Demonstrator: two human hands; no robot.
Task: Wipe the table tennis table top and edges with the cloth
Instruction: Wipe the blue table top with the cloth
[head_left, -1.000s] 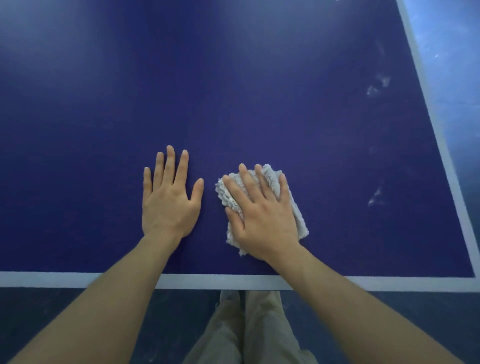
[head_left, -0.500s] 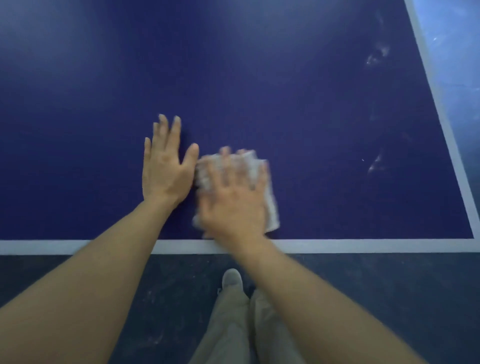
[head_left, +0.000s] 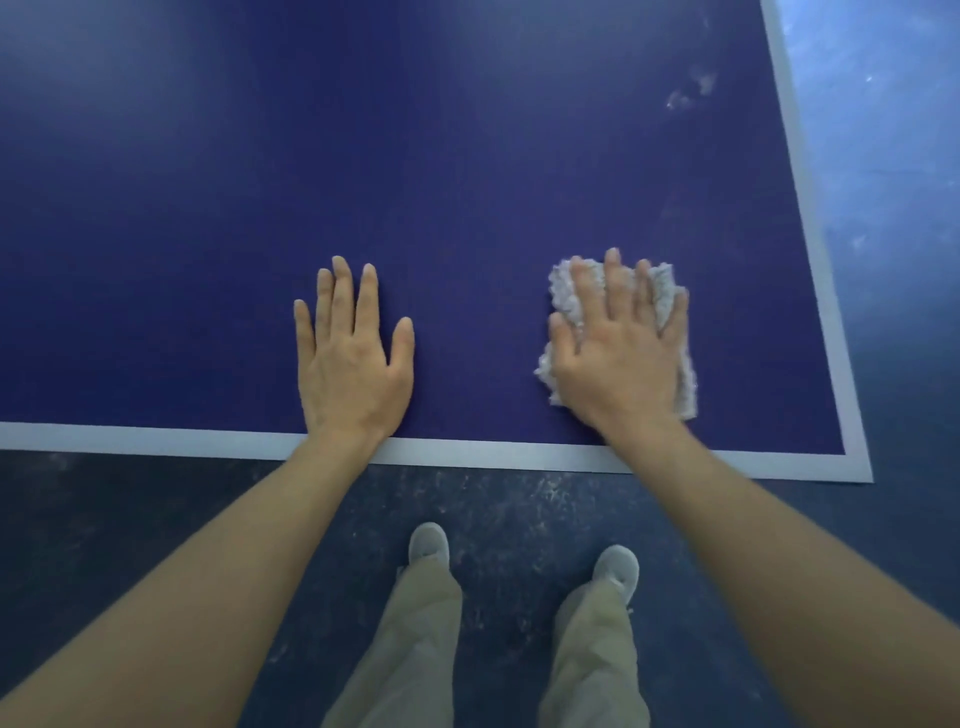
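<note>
Most of the cloth (head_left: 566, 299) is hidden under the right hand (head_left: 621, 353); only its fluffy edges show around the fingers, slightly blurred. That hand lies flat on it, fingers straight and spread, pressing it to the table top (head_left: 467, 182) (near the white corner lines). The left hand (head_left: 350, 364) rests palm-down well to its left, fingers straight, holding nothing, its wrist over the near edge line.
</note>
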